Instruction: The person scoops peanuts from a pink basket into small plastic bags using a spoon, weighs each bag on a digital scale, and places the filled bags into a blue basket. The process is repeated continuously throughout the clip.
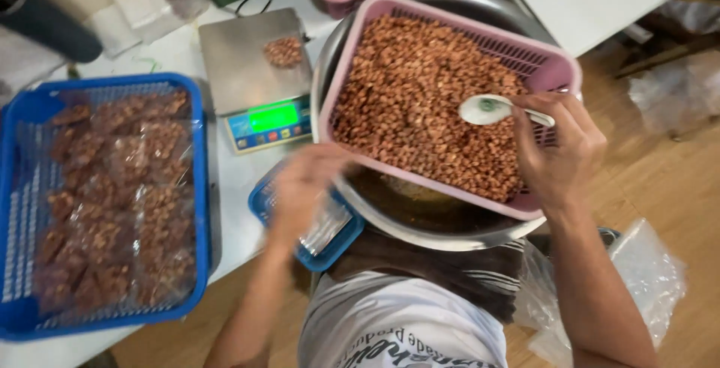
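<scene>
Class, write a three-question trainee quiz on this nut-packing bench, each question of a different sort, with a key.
1. True or false: the right hand holds a white spoon over the pink basket of nuts.
2. What lies on the scale? A) a small pile of nuts B) a knife C) a cup
3. What colour is the tray of filled bags?

Key: 1 true; 2 A; 3 blue.

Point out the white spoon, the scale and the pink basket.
white spoon (480, 109), head view, on its bowl.
scale (244, 60), head view, on its steel platform.
pink basket (341, 83), head view, on its left rim.
</scene>
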